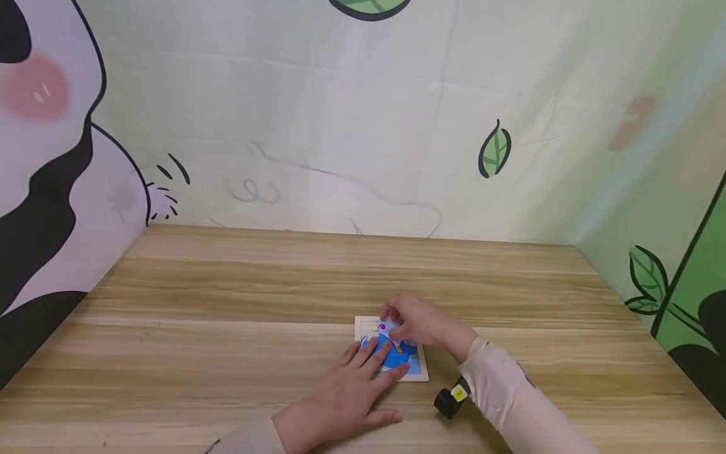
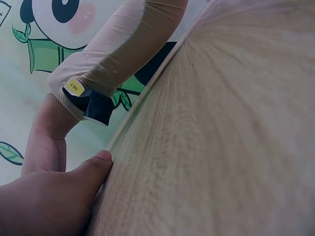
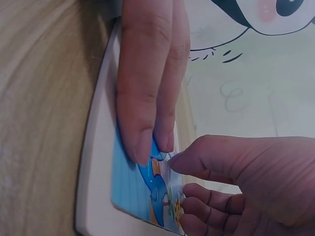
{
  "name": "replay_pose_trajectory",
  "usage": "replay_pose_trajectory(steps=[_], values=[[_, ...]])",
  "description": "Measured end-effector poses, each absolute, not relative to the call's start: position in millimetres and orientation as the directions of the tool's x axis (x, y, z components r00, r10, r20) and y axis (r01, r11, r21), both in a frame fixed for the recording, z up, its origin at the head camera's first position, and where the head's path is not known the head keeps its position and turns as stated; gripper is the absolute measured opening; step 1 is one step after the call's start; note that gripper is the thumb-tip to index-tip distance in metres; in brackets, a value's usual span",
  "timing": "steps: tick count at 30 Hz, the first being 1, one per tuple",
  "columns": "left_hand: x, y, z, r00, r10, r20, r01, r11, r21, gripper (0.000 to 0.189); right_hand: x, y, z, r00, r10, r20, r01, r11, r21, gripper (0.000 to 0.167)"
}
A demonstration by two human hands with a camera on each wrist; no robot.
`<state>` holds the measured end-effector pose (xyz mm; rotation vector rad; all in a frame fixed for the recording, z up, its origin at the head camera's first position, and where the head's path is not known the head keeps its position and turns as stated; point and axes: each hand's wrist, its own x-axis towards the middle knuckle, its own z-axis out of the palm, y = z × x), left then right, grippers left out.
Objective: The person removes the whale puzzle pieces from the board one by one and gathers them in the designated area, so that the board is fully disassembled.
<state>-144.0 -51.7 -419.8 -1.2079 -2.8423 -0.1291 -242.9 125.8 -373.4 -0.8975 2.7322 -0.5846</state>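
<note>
A small square picture puzzle [image 1: 418, 373] with a pale wooden frame lies on the table, showing a blue cartoon figure. My left hand [image 1: 351, 394] lies over its lower left part, fingers spread and nearly straight, fingertips on the picture. In the right wrist view, two straight left fingers [image 3: 142, 93] press on the blue surface. At the top of the puzzle, my right hand [image 1: 420, 320] curls its thumb and fingers about a pale puzzle piece [image 1: 384, 328] with a pink swirl. The right thumb [image 3: 189, 160] meets the picture; the index fingertip is partly hidden.
The wood-grain table [image 1: 198, 359] extends around the puzzle. A light backdrop [image 1: 340, 126] with printed leaves and a panda stands behind and at both sides. A black device [image 1: 449, 401] with a yellow label is on the right wrist.
</note>
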Motion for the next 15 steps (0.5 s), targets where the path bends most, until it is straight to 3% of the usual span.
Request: replay_pose_trajectory(steps=[15], values=[[-144.5,-51.8,-418.0,-0.692,0.717,0.078,0.721,0.686,0.094,0.065,-243.8,128.9,-376.0,-0.78,-0.623,-0.065,-0.538,0.72,-0.439,0.023]])
